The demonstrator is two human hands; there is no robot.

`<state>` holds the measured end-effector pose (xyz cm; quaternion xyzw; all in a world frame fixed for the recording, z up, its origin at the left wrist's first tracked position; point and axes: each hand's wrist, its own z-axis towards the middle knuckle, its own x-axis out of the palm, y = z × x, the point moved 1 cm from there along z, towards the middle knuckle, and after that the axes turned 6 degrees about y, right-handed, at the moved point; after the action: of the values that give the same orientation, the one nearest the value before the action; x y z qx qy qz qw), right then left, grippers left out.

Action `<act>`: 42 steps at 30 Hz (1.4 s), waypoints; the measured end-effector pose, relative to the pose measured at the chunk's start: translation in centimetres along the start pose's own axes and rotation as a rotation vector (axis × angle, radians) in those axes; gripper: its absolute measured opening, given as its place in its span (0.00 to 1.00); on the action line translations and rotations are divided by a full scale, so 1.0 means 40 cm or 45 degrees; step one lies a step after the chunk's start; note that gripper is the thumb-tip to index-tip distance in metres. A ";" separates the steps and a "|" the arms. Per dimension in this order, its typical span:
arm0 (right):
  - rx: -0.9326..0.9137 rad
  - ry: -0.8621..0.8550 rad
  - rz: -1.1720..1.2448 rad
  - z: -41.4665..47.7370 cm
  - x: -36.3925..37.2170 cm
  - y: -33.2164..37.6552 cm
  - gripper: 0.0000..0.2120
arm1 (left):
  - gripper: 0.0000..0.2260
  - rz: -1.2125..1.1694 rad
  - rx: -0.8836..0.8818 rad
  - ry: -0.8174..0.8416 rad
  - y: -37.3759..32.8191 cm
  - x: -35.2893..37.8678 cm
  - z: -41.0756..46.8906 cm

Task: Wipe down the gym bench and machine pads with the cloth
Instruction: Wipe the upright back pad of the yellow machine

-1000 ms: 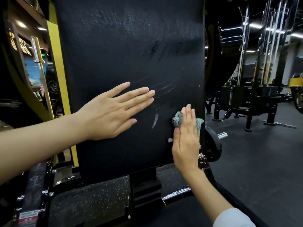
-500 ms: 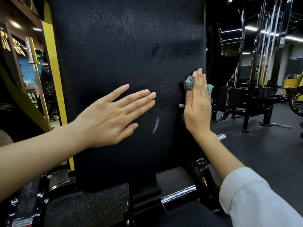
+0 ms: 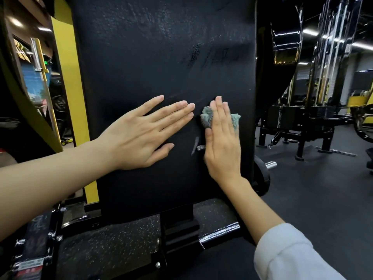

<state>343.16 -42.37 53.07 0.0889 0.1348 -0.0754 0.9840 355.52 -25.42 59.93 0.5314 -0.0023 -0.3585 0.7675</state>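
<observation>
While left hand (image 3: 139, 136) braces pad (image 3: 141, 57), right hand (image 3: 222, 138) presses cloth (image 3: 206, 118).

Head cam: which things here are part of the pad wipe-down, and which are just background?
In the job:
- black pad
- cloth, pressed flat against the pad by the right hand
- left hand, flat on the pad

Just there:
- weight plate behind the pad's right edge
- yellow post
- rack machine across the floor

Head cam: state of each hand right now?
Left hand: open, flat on the black pad.
Right hand: open, straight fingers pressing the cloth against the pad.
</observation>
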 end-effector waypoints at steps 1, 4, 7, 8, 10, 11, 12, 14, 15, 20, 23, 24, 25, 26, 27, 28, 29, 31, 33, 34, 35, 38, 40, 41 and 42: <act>0.042 -0.006 0.003 0.001 -0.006 -0.017 0.25 | 0.29 0.001 0.001 -0.001 0.001 0.000 -0.001; 0.158 -0.067 0.012 0.000 -0.012 -0.045 0.25 | 0.30 -0.018 0.014 0.003 0.005 0.000 -0.001; 0.301 -0.156 0.029 -0.001 0.004 -0.017 0.26 | 0.30 -0.068 0.062 0.012 0.019 -0.003 0.000; 0.342 -0.171 0.031 -0.005 0.011 0.001 0.26 | 0.30 -0.082 0.098 0.020 0.028 -0.005 0.001; 0.350 -0.174 0.022 -0.025 0.028 0.042 0.26 | 0.30 -0.081 0.198 0.041 0.057 -0.012 0.004; 0.325 -0.166 0.013 -0.042 0.039 0.065 0.26 | 0.29 -0.068 0.245 0.048 0.074 -0.016 0.007; 0.297 -0.150 0.008 -0.062 0.052 0.091 0.26 | 0.29 -0.052 0.280 0.053 0.092 -0.021 0.011; 0.229 -0.096 0.001 -0.104 0.081 0.153 0.25 | 0.28 -0.021 0.328 0.064 0.123 -0.028 0.022; 0.177 -0.060 -0.008 -0.124 0.096 0.183 0.25 | 0.28 -0.007 0.346 0.066 0.134 -0.031 0.027; -0.054 0.089 -0.010 -0.161 0.105 0.209 0.23 | 0.27 0.034 0.406 0.071 0.163 -0.030 0.043; -0.051 0.086 -0.018 -0.143 0.079 0.149 0.25 | 0.27 0.036 0.479 0.123 0.180 -0.032 0.057; -0.003 0.064 -0.011 -0.133 0.070 0.125 0.25 | 0.27 0.033 0.502 0.138 0.189 -0.034 0.061; 0.055 0.038 -0.003 -0.124 0.060 0.100 0.25 | 0.27 0.032 0.518 0.149 0.196 -0.036 0.065; 0.112 0.011 0.002 -0.115 0.050 0.075 0.25 | 0.27 0.029 0.528 0.154 0.202 -0.037 0.068; 0.167 -0.014 0.007 -0.108 0.042 0.053 0.25 | 0.26 0.023 0.531 0.154 0.205 -0.038 0.070; 0.220 -0.041 0.013 -0.102 0.037 0.037 0.25 | 0.26 0.023 0.527 0.151 0.206 -0.037 0.070; 0.270 -0.073 0.012 -0.097 0.036 0.029 0.26 | 0.26 0.029 0.517 0.144 0.205 -0.036 0.070; 0.370 -0.148 -0.028 -0.092 0.047 0.039 0.26 | 0.26 0.037 0.492 0.122 0.201 -0.033 0.071; 0.450 -0.217 -0.047 -0.089 0.065 0.073 0.26 | 0.26 0.037 0.470 0.104 0.200 -0.033 0.074; 0.456 -0.229 -0.051 -0.087 0.074 0.096 0.26 | 0.26 0.038 0.462 0.102 0.199 -0.032 0.075; 0.430 -0.222 -0.058 -0.089 0.083 0.122 0.26 | 0.26 0.038 0.458 0.100 0.199 -0.032 0.075; 0.191 -0.110 -0.042 -0.105 0.114 0.222 0.26 | 0.26 0.035 0.454 0.092 0.196 -0.031 0.076; 0.027 0.003 0.011 -0.120 0.128 0.276 0.26 | 0.26 0.027 0.451 0.086 0.196 -0.034 0.077; -0.034 0.046 0.026 -0.124 0.127 0.285 0.26 | 0.26 0.026 0.448 0.084 0.196 -0.036 0.076; -0.083 0.082 0.025 -0.124 0.121 0.280 0.25 | 0.26 0.026 0.445 0.084 0.197 -0.037 0.076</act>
<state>348.44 -31.10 48.75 0.0606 0.1680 -0.0583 0.9822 357.56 -25.66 68.24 0.6683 -0.0447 -0.3271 0.6666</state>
